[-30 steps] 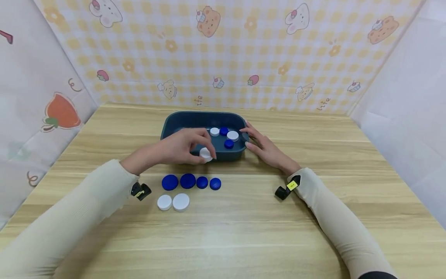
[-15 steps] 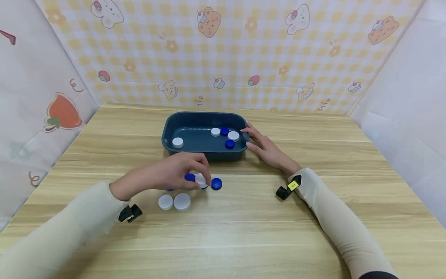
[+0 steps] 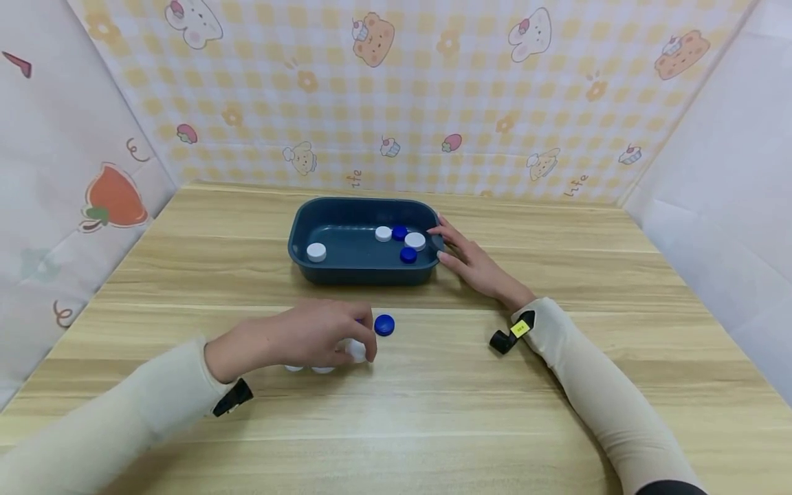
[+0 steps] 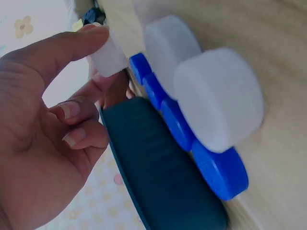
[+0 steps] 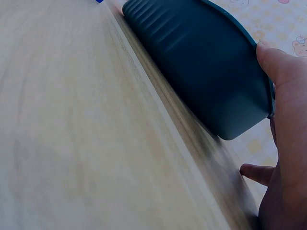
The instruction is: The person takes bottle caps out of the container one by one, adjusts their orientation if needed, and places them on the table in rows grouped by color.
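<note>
My left hand (image 3: 312, 333) pinches a white bottle cap (image 4: 109, 58) between thumb and fingers, above the near part of the table. In the left wrist view, a row of blue caps (image 4: 177, 122) and two larger-looking white caps (image 4: 218, 98) stand beside the hand. From the head view the left hand hides most of these, leaving one blue cap (image 3: 384, 325) fully visible to its right. My right hand (image 3: 479, 269) holds the right end of a dark teal plastic basin (image 3: 365, 276), its thumb (image 5: 273, 60) at the rim and fingers spread around the corner.
Inside the basin, a white cap (image 3: 316, 252) lies at the left. Two more white caps (image 3: 414, 240) and two blue caps (image 3: 408, 255) are grouped at its right. A checked cloth backdrop (image 3: 408, 103) rises behind the wooden table (image 3: 445, 412).
My left hand has drawn back from the front of the basin toward me, carrying the white cap over the row of blue caps. The right hand has stayed at the basin's end.
</note>
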A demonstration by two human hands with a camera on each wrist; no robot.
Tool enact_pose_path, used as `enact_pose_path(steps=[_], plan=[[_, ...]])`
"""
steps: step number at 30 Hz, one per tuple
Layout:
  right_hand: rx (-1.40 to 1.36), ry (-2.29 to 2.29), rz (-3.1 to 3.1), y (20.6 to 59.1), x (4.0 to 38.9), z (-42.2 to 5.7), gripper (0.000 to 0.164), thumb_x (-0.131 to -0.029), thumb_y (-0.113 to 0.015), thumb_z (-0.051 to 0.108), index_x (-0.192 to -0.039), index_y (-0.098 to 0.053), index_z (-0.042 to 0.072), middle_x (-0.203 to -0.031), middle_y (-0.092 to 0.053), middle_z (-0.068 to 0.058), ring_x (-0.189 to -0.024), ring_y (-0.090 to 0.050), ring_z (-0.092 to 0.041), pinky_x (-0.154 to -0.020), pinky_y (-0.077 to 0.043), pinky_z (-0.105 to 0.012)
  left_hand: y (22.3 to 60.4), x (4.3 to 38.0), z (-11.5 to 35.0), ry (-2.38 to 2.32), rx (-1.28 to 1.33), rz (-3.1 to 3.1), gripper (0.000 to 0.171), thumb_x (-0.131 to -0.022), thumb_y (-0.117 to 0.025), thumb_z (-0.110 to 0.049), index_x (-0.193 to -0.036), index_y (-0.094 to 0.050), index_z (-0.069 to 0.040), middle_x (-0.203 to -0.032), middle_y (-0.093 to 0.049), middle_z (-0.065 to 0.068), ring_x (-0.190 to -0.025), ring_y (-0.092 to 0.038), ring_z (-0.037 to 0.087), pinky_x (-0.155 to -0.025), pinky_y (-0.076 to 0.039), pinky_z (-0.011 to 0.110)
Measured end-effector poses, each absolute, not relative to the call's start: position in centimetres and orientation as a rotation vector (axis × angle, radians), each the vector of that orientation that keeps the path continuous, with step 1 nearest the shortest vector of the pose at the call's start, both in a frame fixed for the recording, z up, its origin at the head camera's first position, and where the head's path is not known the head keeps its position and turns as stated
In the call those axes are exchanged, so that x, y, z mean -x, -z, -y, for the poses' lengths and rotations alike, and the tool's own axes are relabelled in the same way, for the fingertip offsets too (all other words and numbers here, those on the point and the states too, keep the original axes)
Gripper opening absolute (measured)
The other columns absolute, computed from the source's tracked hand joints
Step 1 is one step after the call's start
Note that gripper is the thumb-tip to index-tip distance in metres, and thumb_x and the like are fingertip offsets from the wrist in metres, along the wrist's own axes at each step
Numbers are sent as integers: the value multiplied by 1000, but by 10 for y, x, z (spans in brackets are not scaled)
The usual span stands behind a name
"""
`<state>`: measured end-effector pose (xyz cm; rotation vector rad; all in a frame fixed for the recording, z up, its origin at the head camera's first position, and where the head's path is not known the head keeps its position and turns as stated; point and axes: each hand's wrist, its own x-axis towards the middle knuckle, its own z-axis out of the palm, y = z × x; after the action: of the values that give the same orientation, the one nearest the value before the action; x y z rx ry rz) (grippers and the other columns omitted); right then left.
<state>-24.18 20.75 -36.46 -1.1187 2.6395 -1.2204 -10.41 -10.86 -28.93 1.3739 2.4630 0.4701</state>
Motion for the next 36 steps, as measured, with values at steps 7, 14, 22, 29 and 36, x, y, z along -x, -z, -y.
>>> enact_pose_path(steps=[7,14,22,29,36], plan=[[1116,1211,-2643,365,241,-208,48,-100,-43,43,-145,-36,25,-158,-9,7,-135,-36,-30,-109,-21,-53,294,99,105,-451,-1369,-2440,20,-84,-74,-13,-96,-72,-29,-94,-52,-9,-72,-49,6,-66,-43,23],[1123,1221,-2631,364,241,-207,47,-101,-43,39,-145,-36,23,-158,-9,6,-135,-35,-29,-109,-20,-53,297,100,104,-408,-1336,-2436,21,-83,-75,-11,-94,-73,-29,-95,-52,-9,-73,-49,6,-68,-43,26],[1124,1220,-2629,364,241,-207,48,-101,-43,40,-145,-35,22,-159,-9,4,-135,-35,-31,-109,-20,-54,299,101,106,-399,-1323,-2436,21,-83,-75,-12,-92,-72,-30,-95,-51,-10,-77,-49,7,-70,-44,27],[1133,1238,-2614,364,241,-207,46,-102,-45,32,-145,-36,20,-159,-9,1,-135,-35,-32,-108,-20,-56,301,101,109,-392,-1352,-2446,22,-82,-76,-13,-94,-71,-31,-95,-50,-10,-78,-49,8,-70,-44,28],[1105,1214,-2636,363,240,-207,48,-101,-43,43,-144,-35,25,-158,-9,7,-135,-35,-27,-109,-18,-55,288,103,110,-389,-1372,-2458,27,-81,-78,-15,-102,-70,-29,-106,-54,-5,-85,-53,12,-77,-47,29]])
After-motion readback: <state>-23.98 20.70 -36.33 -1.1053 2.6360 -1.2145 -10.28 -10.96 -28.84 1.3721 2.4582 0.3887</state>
